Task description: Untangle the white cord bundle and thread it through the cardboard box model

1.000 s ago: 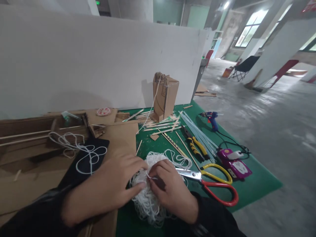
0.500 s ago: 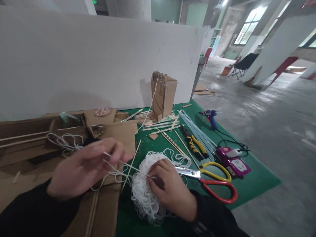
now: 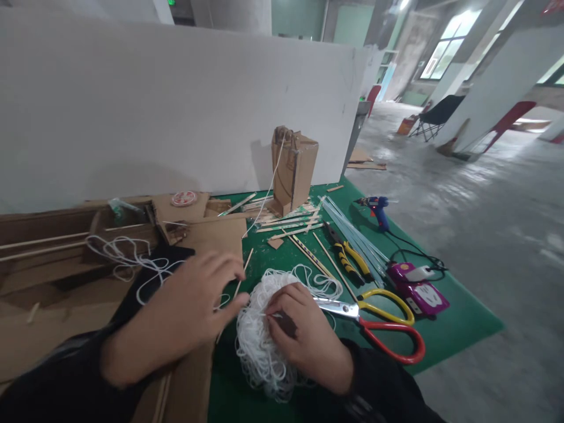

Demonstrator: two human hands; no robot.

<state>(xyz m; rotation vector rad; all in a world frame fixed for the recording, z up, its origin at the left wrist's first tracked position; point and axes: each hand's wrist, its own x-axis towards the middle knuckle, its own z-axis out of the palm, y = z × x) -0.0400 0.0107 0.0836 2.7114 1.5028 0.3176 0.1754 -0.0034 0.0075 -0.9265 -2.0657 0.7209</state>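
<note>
A tangled ball of white string point(image 3: 259, 338) lies on the green mat point(image 3: 458, 329) near the front edge. My right hand point(image 3: 308, 338) rests on the ball, thumb and fingers pinched on a strand of it. My left hand point(image 3: 185, 314) hovers just left of the ball, fingers curled together at a loose strand that runs off to the left. Whether the left fingers hold that strand I cannot make out. Both sleeves are black.
Yellow-and-red scissors point(image 3: 374, 323) lie right of my right hand, with pliers point(image 3: 348, 258), clear glue sticks point(image 3: 352, 235), a blue glue gun point(image 3: 379, 211) and a purple power strip point(image 3: 418, 288) beyond. A small cardboard box model point(image 3: 293, 170), wooden sticks point(image 3: 286, 226), cardboard sheets point(image 3: 44, 329) and loose string point(image 3: 118, 255) fill the left.
My left hand drew a strand out to the left, away from the ball, then came back close to the ball. The right hand stayed pinched on the string ball.
</note>
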